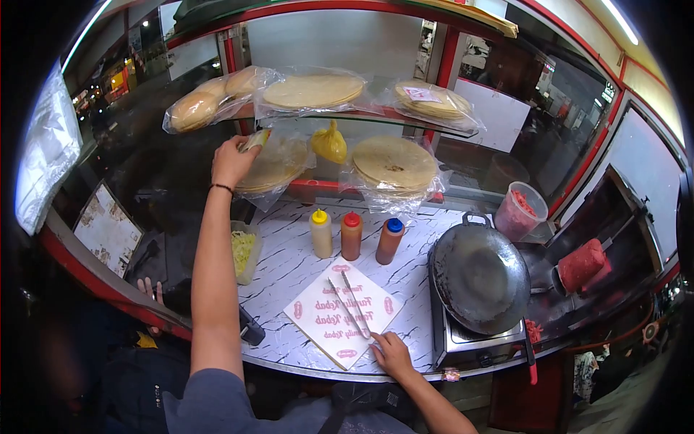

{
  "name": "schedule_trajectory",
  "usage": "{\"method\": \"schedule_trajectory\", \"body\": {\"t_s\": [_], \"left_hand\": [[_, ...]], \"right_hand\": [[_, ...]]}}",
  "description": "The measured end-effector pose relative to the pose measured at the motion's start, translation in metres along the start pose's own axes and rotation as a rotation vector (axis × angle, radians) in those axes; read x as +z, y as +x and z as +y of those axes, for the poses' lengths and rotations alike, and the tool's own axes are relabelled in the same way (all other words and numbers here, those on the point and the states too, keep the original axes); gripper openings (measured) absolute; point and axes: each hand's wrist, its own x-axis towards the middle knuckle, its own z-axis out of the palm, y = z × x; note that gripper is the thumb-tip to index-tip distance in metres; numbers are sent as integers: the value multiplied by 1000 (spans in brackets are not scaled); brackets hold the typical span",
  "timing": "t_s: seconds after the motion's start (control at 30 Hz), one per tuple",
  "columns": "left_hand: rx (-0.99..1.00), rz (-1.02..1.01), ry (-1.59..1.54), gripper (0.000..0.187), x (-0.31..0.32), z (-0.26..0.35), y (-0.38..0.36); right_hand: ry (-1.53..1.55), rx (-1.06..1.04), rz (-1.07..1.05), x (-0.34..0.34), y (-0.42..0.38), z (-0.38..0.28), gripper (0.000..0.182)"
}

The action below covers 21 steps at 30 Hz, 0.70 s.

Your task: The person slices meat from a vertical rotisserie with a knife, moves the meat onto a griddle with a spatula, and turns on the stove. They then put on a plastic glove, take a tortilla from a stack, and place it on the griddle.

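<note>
My left hand (234, 165) reaches up to the glass shelves, its fingers closed around a small green-and-yellow packet (257, 140), partly hidden by them. Just behind it lies a bag of flatbreads (276, 165) on the lower level. Low on the counter, my right hand (394, 356) has its fingers curled at the joined end of metal tongs (352, 305). The tongs' two arms spread apart over a stack of printed wrapping paper (318, 334), pointing away from me.
Yellow-, red- and blue-capped squeeze bottles (351, 237) stand behind the paper. A tub of shredded greens (247, 253) sits left. At right are a dark pan (481, 278) on a stove (481, 346), a red-filled tub (519, 210) and meat on a spit (582, 266). Another person's hand (150, 291) shows left.
</note>
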Motion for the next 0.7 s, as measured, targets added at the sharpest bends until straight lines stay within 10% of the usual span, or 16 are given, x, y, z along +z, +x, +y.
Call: {"method": "schedule_trajectory", "body": {"t_s": [0.2,0.47,0.7], "left_hand": [[133,-285,205,41,17,94,-90],[448,104,211,31,126,77,-81],[97,273,4,23,22,-4,-14]], "right_hand": [[73,-3,15,-23,-26,-3,28],[178,91,64,-23,-40,-6,24],[169,175,193,-53,-63,-6,20]]}}
